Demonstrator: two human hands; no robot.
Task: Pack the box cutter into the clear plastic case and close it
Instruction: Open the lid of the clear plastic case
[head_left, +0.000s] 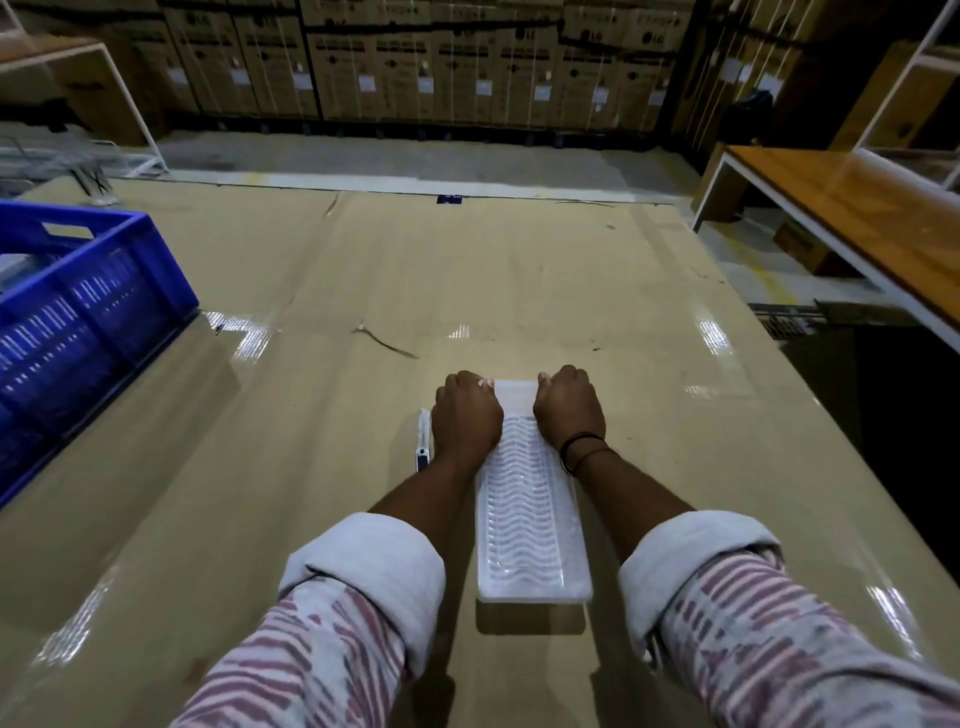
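A: Where is the clear plastic case (527, 512) lying?

B: It is lying flat on the tan cardboard surface (363, 270), lengthwise away from you, between your two forearms. Its near end is sitting close to your rolled sleeves and its far end is reaching up between your hands.

A: How is it looking?

B: It is showing as a long, pale, translucent rectangle with rows of wavy ribs running down its top, and a smooth plain band at the far end. The near edge is throwing a dark shadow on the cardboard.

A: What are your hands doing?

B: Your left hand (466, 418) is curling over the far left corner of the case, fingers bent down and pressing on its edge. Your right hand (569, 410) is doing the same at the far right corner, knuckles up, a dark band (582, 449) circling that wrist. Both are closing on the case; I cannot tell how firmly.

A: And the box cutter (423, 441)?

B: It is lying on the cardboard just left of the case, beside your left hand, which is covering part of it. It is showing as a slim white piece with a blue end nearest you.

A: Anything else nearby?

B: A blue crate (88, 291) is sitting well apart at the left.
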